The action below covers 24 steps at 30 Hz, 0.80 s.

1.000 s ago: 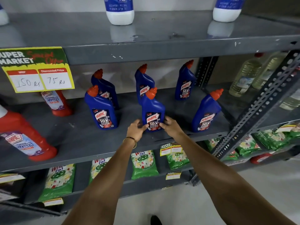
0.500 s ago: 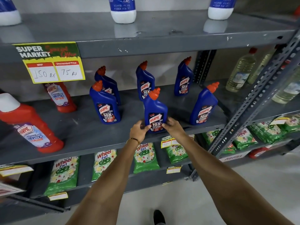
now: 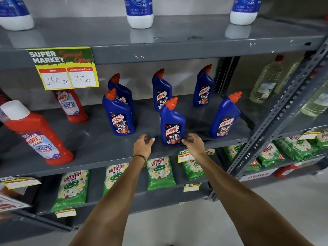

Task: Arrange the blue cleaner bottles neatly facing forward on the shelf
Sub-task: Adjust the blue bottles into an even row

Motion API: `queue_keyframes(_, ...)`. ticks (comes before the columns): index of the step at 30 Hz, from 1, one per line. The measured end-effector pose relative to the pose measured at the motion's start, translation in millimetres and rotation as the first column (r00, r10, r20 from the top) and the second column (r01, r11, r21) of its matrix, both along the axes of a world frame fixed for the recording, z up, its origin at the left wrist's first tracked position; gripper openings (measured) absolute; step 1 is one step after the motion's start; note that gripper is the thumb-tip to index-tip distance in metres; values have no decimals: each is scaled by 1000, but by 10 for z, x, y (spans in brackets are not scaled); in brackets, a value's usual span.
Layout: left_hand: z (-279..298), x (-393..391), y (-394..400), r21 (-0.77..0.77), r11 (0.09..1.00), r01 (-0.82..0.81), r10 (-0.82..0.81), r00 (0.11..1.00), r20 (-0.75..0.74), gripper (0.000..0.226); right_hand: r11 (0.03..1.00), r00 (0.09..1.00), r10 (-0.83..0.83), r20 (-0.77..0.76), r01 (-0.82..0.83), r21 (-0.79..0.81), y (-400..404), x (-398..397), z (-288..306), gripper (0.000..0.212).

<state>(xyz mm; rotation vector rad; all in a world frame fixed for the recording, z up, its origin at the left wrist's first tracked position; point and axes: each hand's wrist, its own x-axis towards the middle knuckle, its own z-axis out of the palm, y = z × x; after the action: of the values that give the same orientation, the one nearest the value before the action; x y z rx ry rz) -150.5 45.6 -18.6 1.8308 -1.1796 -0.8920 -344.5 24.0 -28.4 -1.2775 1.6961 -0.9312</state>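
Note:
Several blue cleaner bottles with orange caps stand on the grey middle shelf. The front middle bottle stands upright, label forward. My left hand hovers just left of its base, fingers apart, not touching it. My right hand is at its lower right, fingertips at or barely off the base. A front left bottle hides most of one behind it. A front right bottle leans slightly. Two more stand at the back.
Red bathroom cleaner bottles stand at the left. A price sign hangs from the upper shelf, which carries white-based bottles. Green detergent packs lie on the shelf below. A slotted metal upright and clear bottles are at the right.
Both hands have let go of the front middle bottle and drawn slightly away from its base. The bottle now stands alone nearer the shelf's front edge.

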Motion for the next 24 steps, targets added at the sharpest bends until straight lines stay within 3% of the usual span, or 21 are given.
queue_keyframes(14,-13,1094,199,6,999,53,-53,999,5,49,979,979,-202,32,203,-8,427,641,8,37)
queue_keyframes(24,14,1590,151,15,999,35,-35,999,17,52,998,997,34,70,-38,52,311,1480,103,40)
